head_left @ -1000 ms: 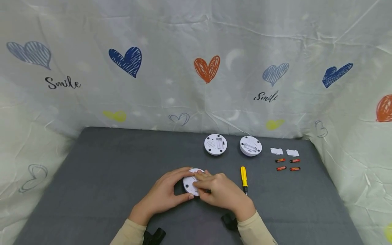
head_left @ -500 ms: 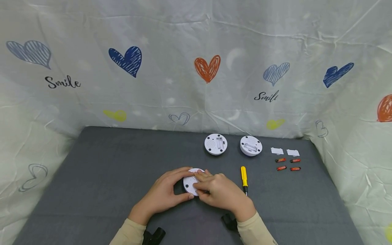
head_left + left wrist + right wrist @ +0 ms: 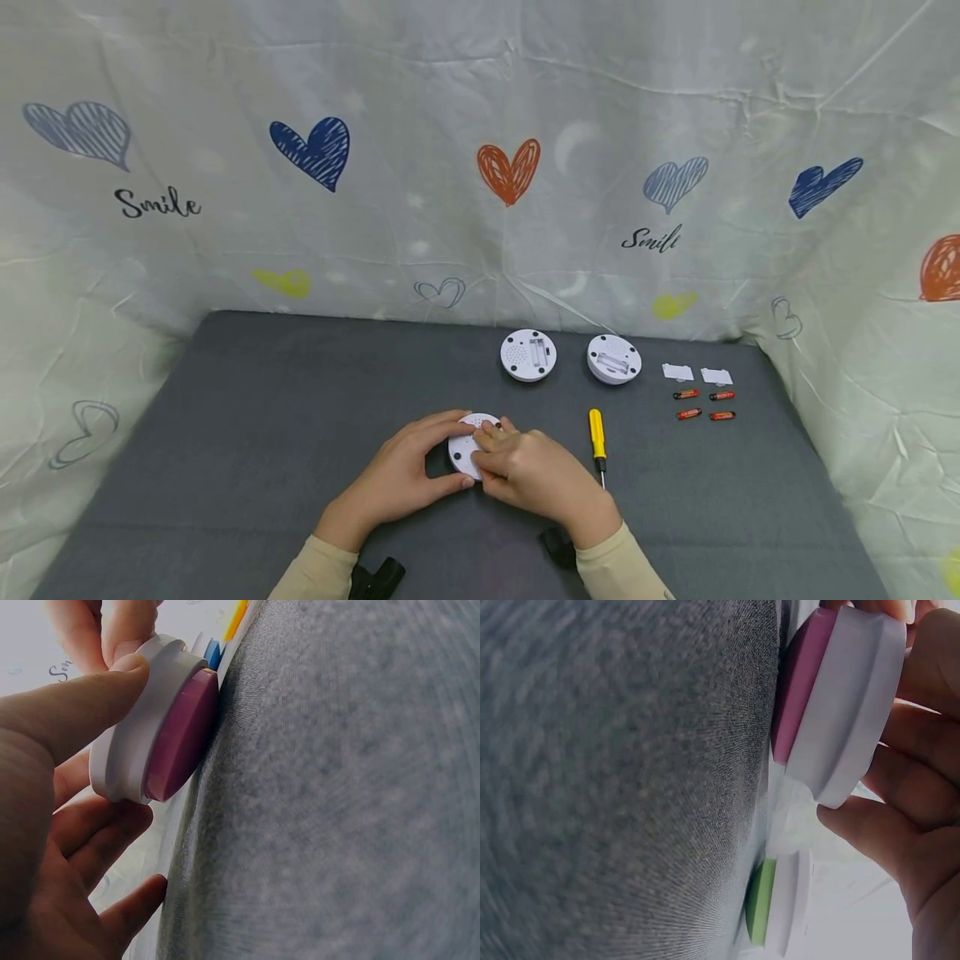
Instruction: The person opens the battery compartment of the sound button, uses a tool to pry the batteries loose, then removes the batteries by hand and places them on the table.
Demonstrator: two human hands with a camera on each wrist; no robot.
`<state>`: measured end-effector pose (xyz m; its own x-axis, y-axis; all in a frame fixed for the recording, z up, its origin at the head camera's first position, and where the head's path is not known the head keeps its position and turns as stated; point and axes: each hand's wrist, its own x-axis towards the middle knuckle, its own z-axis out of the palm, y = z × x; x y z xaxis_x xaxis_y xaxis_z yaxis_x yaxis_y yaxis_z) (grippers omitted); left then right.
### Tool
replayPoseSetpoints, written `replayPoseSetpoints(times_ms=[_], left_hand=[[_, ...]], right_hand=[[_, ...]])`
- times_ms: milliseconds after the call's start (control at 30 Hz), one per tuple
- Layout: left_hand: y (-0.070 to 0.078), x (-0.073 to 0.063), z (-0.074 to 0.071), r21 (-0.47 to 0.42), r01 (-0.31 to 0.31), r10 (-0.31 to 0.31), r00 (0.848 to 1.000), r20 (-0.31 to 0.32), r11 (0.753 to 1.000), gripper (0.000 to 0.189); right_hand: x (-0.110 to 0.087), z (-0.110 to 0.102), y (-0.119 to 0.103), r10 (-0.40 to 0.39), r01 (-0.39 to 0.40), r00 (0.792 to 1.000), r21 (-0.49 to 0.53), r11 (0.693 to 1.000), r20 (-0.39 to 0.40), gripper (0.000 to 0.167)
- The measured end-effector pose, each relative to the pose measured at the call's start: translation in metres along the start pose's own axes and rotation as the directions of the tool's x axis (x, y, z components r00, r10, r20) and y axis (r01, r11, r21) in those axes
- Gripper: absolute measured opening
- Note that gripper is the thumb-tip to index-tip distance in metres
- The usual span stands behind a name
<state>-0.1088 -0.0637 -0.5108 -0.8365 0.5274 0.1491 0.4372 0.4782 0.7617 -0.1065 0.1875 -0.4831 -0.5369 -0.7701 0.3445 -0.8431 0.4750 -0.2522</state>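
Note:
A round white buzzer (image 3: 465, 444) with a pink dome (image 3: 180, 742) rests dome down on the grey table, its underside with speaker holes and dark feet facing up. My left hand (image 3: 408, 467) grips its rim, thumb at the near side and fingers round the far side. The right hand (image 3: 528, 467) has its fingers curled over the right part of the underside and covers it. In the right wrist view, one fingertip (image 3: 832, 814) of that hand meets the rim of the white body (image 3: 847, 712). Whatever lies under the right fingertips is hidden.
Two more upturned buzzers, one left (image 3: 528, 356) and one right (image 3: 613, 360), show uncovered battery slots at the back. A yellow-handled screwdriver (image 3: 597, 433) lies right of my right hand. Farther right are two white covers (image 3: 678, 372) and several small red batteries (image 3: 688, 413).
The right hand has shifted slightly, its wrist a little lower and to the left, so more of the screwdriver's shaft shows. Left hand and buzzer stay in place.

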Motion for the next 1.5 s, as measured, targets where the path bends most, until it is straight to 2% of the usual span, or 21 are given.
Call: replayPoseSetpoints(times_ms=[233,467,533,733,967,1200,1367,1500], left_hand=[[-0.001,-0.002,0.0,-0.007,0.022,-0.022,1.0,0.011,1.0,0.064],[-0.002,-0.005,0.001,0.004,0.026,-0.026,1.0,0.011,1.0,0.064],[-0.001,-0.005,0.001,0.006,0.027,-0.027,1.0,0.007,1.0,0.064],[-0.001,-0.004,0.002,0.011,0.028,-0.028,1.0,0.002,1.0,0.064],[-0.001,-0.003,0.001,0.011,0.031,-0.031,1.0,-0.001,0.999,0.064],[-0.001,-0.003,0.0,0.021,0.033,-0.033,0.999,-0.001,0.999,0.064],[-0.001,-0.001,0.0,0.028,0.029,-0.029,1.0,-0.001,0.999,0.065],[-0.002,0.0,0.0,0.034,0.023,-0.023,1.0,-0.004,0.999,0.065]], right_hand=[[0.0,0.001,0.0,-0.02,0.02,1.0,-0.016,1.0,-0.024,0.011],[-0.002,-0.001,0.0,0.023,-0.016,0.998,0.129,0.992,-0.054,0.021],[-0.002,-0.003,-0.002,0.019,-0.011,0.998,0.121,0.993,-0.062,0.021],[-0.004,-0.006,-0.002,-0.048,0.049,0.995,0.008,0.999,-0.089,0.022],[-0.002,-0.009,-0.003,-0.037,0.038,0.997,0.0,0.999,-0.072,0.027],[-0.003,-0.012,-0.002,-0.059,0.057,0.997,-0.052,0.997,-0.044,0.035],[-0.004,-0.015,0.0,-0.018,0.016,0.999,-0.047,0.999,-0.038,0.04],[-0.004,-0.018,0.0,0.019,-0.018,0.998,0.005,1.0,-0.056,0.033]])
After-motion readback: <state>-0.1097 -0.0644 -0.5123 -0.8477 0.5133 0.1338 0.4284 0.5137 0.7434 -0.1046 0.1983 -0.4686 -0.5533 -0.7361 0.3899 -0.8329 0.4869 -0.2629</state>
